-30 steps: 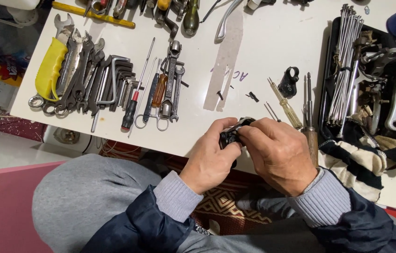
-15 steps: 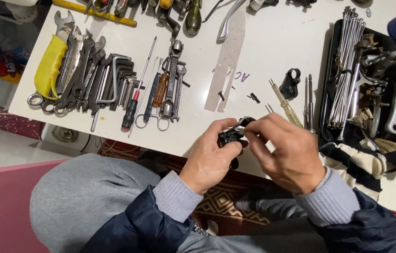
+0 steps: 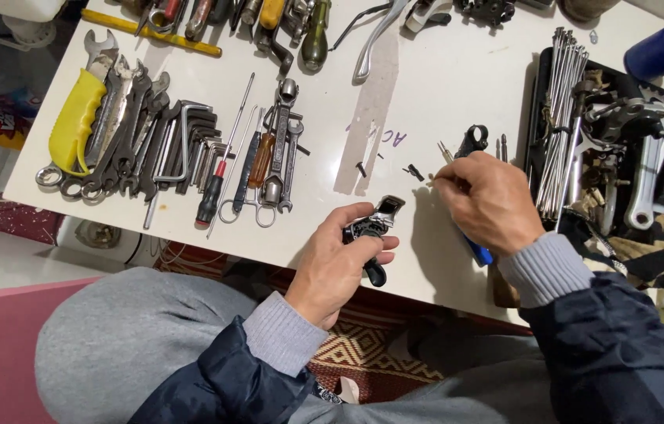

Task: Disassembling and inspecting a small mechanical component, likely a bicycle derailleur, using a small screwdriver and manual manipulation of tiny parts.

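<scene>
left hand: grip closed round a small black-and-silver metal lever part, held over the near edge of the white desk, steadied for fitting. right hand: grip pinched on a blue-handled screwdriver beside loose black screws. left edge: row of steel spanners.

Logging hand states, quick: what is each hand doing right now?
Left hand: closed on a black part.
Right hand: fingers pinched over small tools on the table; what it holds cannot be told.
</scene>
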